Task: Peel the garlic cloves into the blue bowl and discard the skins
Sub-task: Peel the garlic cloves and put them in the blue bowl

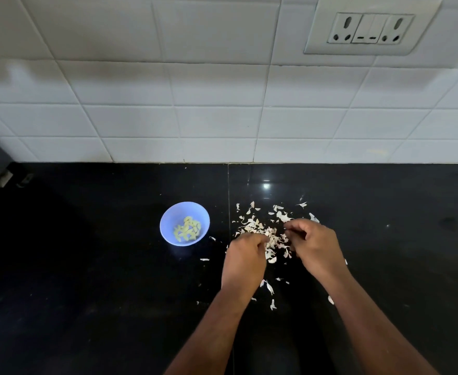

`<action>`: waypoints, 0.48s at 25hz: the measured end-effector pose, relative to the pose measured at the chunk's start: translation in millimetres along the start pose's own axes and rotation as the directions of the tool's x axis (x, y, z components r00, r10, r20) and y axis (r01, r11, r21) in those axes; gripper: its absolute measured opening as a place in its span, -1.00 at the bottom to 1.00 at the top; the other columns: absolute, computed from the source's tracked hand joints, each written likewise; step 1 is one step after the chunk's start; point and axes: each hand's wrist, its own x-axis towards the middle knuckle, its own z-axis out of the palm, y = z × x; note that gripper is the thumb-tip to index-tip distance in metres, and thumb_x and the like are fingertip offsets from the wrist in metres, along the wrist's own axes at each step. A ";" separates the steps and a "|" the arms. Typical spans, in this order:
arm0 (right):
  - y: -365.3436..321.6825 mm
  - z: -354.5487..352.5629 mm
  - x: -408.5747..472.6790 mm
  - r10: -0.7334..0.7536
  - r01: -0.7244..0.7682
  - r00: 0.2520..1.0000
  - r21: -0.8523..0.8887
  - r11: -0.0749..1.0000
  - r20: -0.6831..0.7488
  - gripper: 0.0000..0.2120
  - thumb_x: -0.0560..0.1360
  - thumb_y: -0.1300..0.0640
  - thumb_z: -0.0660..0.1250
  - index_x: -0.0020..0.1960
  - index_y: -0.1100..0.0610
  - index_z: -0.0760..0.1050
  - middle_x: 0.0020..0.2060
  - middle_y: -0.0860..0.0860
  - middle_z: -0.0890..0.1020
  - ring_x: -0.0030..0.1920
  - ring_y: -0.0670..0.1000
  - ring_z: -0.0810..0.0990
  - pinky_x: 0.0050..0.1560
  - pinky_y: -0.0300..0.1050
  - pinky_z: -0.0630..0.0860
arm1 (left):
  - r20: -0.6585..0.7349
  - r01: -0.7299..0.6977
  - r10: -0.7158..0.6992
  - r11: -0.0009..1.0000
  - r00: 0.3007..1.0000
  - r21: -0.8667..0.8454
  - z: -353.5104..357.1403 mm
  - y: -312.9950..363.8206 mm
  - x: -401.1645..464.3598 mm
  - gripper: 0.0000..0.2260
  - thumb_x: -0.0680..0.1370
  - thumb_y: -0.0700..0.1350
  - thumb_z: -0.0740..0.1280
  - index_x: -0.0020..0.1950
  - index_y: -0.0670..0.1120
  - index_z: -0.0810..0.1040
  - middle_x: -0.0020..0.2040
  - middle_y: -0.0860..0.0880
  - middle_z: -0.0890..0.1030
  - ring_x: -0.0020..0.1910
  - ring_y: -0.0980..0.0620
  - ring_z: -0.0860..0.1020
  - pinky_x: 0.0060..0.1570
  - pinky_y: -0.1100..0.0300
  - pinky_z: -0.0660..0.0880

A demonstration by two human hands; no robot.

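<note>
Both hands are down over the pile of garlic skins (265, 234) on the black countertop (100, 266). The left hand (245, 255) has its fingers curled down into the near-left edge of the pile, fingertips touching the papery scraps; whether it actually pinches anything there, I cannot tell. The right hand (314, 244) comes in from the other side, fingers bent and drawn together toward the thumb above the pile's right part, and what sits between them is hidden, so I cannot tell that either.

Off to the left, well clear of the hands, the blue bowl (168, 226) stands upright on the counter, and inside it lies a small heap of peeled garlic cloves (187, 230), pale yellow-green against the blue.

Loose flakes of skin are scattered around the main pile, some between the forearms, a few toward the bowl. Behind it all runs the white tiled wall (195, 104), with a switch-and-socket plate (371, 28) high on the right
</note>
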 end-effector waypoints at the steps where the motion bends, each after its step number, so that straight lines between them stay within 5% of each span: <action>1: 4.0 -3.7 1.2 0.000 0.000 1.000 -0.013 1.000 -0.009 -0.80 0.64 0.24 0.36 0.16 0.05 0.69 -0.13 -0.14 0.70 -0.23 -0.15 0.68 -0.13 -0.21 0.62 | 0.005 0.004 -0.004 1.000 1.000 0.008 4.0 2.1 0.0 -0.80 0.66 -0.21 0.35 0.20 -0.05 0.73 0.14 0.04 0.70 0.10 0.12 0.65 0.19 0.20 0.57; 5: 20.1 -22.0 0.1 0.009 -0.008 1.000 -0.028 1.000 0.027 -0.64 0.61 0.38 0.28 0.33 0.13 0.63 0.01 -0.07 0.69 -0.03 -0.11 0.70 0.17 -0.03 0.64 | -0.010 0.069 -0.069 0.998 0.998 0.009 12.6 11.1 -1.7 -0.95 0.57 -0.14 0.49 -0.07 0.00 0.68 -0.06 0.14 0.62 -0.14 0.22 0.57 -0.13 0.39 0.46; 8: 28.9 -39.3 -2.6 -0.023 0.019 0.996 -0.045 0.999 -0.084 -0.72 0.59 0.22 0.43 0.29 0.09 0.65 0.06 -0.03 0.70 -0.01 -0.05 0.72 0.14 0.05 0.66 | -0.003 0.123 -0.123 0.992 0.992 -0.023 23.7 19.4 -8.3 -0.84 0.52 0.01 0.56 -0.17 0.02 0.63 -0.20 0.13 0.61 -0.23 0.20 0.57 -0.21 0.33 0.49; 12: 39.4 -67.3 0.4 0.032 -0.003 0.993 -0.247 0.969 0.115 -0.81 0.63 0.03 0.37 0.20 -0.14 0.66 0.05 -0.18 0.68 -0.03 -0.11 0.69 0.08 0.05 0.65 | 0.013 0.042 -0.044 0.987 0.999 0.152 42.5 33.6 -20.3 -0.82 0.65 0.14 0.37 0.08 0.11 0.71 -0.05 0.12 0.63 -0.10 0.13 0.59 -0.10 0.12 0.54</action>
